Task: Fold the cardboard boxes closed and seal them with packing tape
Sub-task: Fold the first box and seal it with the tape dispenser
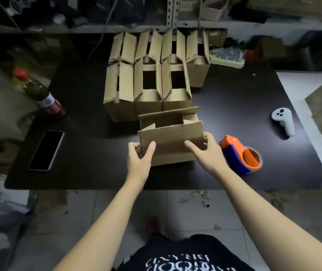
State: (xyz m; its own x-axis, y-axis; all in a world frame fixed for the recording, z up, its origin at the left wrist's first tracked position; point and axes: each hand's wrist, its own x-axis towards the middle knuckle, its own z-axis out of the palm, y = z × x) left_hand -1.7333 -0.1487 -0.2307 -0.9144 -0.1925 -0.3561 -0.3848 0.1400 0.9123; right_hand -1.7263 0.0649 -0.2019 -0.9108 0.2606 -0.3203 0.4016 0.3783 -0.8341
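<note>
A person grips a small cardboard box (172, 137) at the near edge of a dark surface (97, 153). The left hand (139, 159) wraps the box's left corner with its thumb on the front flap; the right hand (207, 153) clasps the right side. The box's four top flaps stand open, the near and far ones upright, so the step in hand looks like the start of folding. Nothing on this box is closed or taped yet. Just to the right lies an orange-and-blue tape dispenser (238, 155), near the right hand but not touching it. Behind the box a block of other open boxes (148, 81) waits, flaps up. The next move likely calls for pressing the short side flaps down first, then the long pair over them — holding the seam flat before reaching for the tape. A phone (46, 149) and a bottle (39, 92) sit at left, a white controller (283, 122) at right.
</note>
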